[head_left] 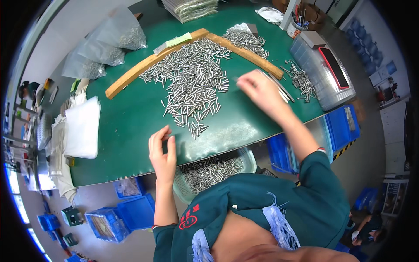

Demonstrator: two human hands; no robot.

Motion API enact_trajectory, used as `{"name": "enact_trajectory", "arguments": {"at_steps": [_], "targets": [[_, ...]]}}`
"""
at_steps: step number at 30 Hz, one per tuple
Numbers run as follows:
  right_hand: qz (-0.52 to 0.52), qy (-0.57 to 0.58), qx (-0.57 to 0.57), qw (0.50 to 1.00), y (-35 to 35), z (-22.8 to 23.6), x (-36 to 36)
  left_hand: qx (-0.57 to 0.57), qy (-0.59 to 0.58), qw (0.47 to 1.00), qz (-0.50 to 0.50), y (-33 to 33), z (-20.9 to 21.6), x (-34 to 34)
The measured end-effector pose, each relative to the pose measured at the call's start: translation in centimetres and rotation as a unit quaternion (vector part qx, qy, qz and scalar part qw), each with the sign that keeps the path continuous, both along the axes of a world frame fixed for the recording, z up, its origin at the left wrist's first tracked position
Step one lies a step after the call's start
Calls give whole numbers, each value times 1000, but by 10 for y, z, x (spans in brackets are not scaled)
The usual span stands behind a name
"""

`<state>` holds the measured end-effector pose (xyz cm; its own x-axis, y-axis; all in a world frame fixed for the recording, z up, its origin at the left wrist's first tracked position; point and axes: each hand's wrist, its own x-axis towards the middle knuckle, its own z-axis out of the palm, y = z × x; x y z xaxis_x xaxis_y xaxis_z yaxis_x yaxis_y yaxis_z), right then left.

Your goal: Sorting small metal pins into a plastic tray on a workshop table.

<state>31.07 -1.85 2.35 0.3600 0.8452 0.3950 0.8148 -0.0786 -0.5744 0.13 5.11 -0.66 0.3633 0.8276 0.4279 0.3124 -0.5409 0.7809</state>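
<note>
A large heap of small pointed metal pins (196, 83) is spread over the green tabletop, tapering toward me. My left hand (163, 153) hovers near the table's front edge, below the heap's near tip. Its thumb stands apart from the curled fingers, and nothing shows between them. To the right of the heap, my right hand (260, 90) is raised with its fingertips pinched together. A small blurred bit shows at those fingertips, too smeared to name. Below the table edge, in front of my body, a pale green basket (250, 161) holds many more pins.
Two wooden bars (148, 65) (244, 54) form a corner behind the heap. More pins (301, 81) lie at right by a clear plastic box (321, 72) with a red-edged phone (334, 67) on it. Plastic bags (102, 50) and white sheets (83, 126) sit at left.
</note>
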Motion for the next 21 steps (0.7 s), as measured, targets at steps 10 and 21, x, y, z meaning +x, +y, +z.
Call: {"name": "enact_trajectory", "arguments": {"at_steps": [10,21], "targets": [[-192,-99,-109,970,44,13,144,88,77,989,90,-9,-11,-3],[170,115,-151,967,-40,12,-51,9,36,997,72,-26,-11,-15]]}}
